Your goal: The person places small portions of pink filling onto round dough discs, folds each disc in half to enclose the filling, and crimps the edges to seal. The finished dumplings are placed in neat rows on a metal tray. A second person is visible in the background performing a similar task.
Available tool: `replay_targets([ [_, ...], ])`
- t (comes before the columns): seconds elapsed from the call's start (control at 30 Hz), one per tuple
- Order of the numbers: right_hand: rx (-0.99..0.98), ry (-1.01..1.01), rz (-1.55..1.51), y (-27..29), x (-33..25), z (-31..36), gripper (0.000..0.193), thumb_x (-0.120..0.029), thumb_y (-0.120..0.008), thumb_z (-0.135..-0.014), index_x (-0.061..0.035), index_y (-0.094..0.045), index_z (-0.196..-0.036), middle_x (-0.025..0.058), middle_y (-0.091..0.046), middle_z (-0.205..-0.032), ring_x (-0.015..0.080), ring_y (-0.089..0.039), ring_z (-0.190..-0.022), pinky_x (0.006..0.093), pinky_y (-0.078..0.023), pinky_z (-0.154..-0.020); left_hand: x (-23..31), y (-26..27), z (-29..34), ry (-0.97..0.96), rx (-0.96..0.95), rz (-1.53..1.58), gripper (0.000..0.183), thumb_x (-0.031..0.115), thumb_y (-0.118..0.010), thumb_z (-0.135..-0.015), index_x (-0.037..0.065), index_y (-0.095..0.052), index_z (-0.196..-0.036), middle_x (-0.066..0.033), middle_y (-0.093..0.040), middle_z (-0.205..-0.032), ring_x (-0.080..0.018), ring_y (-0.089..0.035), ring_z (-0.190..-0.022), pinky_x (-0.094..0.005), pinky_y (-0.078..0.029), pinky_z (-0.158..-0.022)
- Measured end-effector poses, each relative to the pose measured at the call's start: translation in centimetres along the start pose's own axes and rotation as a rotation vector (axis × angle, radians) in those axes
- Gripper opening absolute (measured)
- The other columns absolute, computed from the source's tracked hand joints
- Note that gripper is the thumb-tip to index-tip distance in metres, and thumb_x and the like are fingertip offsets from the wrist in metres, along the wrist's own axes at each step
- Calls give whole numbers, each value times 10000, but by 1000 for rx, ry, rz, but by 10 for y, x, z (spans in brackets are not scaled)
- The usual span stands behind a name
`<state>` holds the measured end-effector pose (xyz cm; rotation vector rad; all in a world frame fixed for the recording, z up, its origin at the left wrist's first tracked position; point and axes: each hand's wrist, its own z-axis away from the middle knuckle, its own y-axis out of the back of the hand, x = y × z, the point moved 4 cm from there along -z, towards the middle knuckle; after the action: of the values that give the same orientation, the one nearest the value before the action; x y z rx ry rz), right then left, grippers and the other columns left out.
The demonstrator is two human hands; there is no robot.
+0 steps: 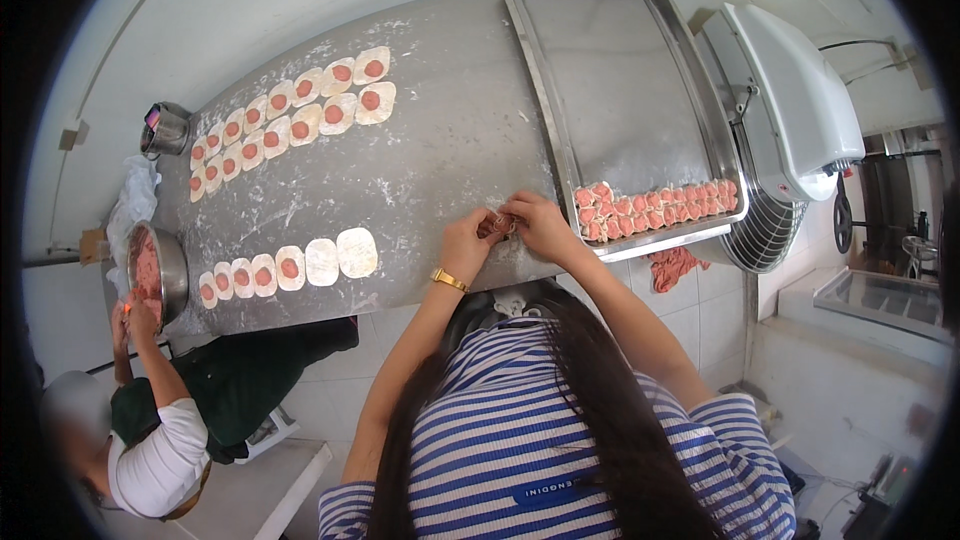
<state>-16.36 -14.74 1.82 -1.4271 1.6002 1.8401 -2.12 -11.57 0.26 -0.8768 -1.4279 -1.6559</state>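
Observation:
Over the steel table, near its front edge, my left hand and my right hand meet around a small meat dumpling. The fingers of both are closed on its wrapper, and they partly cover it. To the left lies a short row of wrappers; two at its right end are bare, including a floury wrapper, while the others carry pink filling. Farther back, two longer rows of wrappers each hold a dab of filling. At right, finished open-topped dumplings line the tray's near end.
A large metal tray covers the table's right side, beside a white machine with a wire guard. At the left edge, a co-worker's hands are at a steel bowl of filling. A metal pot stands behind.

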Motion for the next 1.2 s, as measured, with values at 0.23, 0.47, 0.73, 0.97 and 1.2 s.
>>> replay_targets([
  [0.23, -10, -14, 66, -3, 5, 1, 235, 33, -582, -686, 17, -634, -915, 163, -595, -867, 357, -578, -827, 408, -468, -729, 2, -4, -3, -2, 10, -179, 201, 130, -757, -709, 40, -619, -825, -84, -660, -709, -205, -648, -644, -306, -509, -614],
  [0.47, 57, -34, 137, 3, -1, 5, 186, 5, -612, -683, 8, -632, -868, 154, -590, -860, 351, -574, -823, 404, -467, -722, 5, 3, -1, -79, 1, -135, 235, 130, -757, -703, 41, -615, -868, -91, -656, -726, -210, -649, -662, -306, -511, -625],
  [0.73, 95, -15, 96, 1, -4, 6, 195, 45, -582, -679, -13, -627, -860, 152, -589, -857, 358, -576, -832, 406, -466, -727, -3, -3, 0, -39, 23, -83, 218, 119, -748, -710, 37, -617, -864, -111, -661, -741, -216, -653, -660, -311, -511, -627],
  [0.97, 25, -6, 49, -1, -4, 6, 239, 47, -580, -679, -16, -633, -904, 158, -588, -883, 363, -571, -858, 414, -464, -739, 2, 0, 3, -20, 14, -105, 207, 111, -742, -706, 29, -620, -851, -106, -660, -730, -219, -650, -654, -307, -508, -631],
  [1.2, -58, -46, 39, -7, -2, 7, 236, 12, -583, -704, -26, -624, -933, 140, -577, -914, 356, -554, -880, 419, -457, -761, -6, 0, 4, -49, 23, -158, 206, 63, -718, -701, 34, -629, -884, -121, -666, -765, -214, -653, -668, -312, -510, -644],
])
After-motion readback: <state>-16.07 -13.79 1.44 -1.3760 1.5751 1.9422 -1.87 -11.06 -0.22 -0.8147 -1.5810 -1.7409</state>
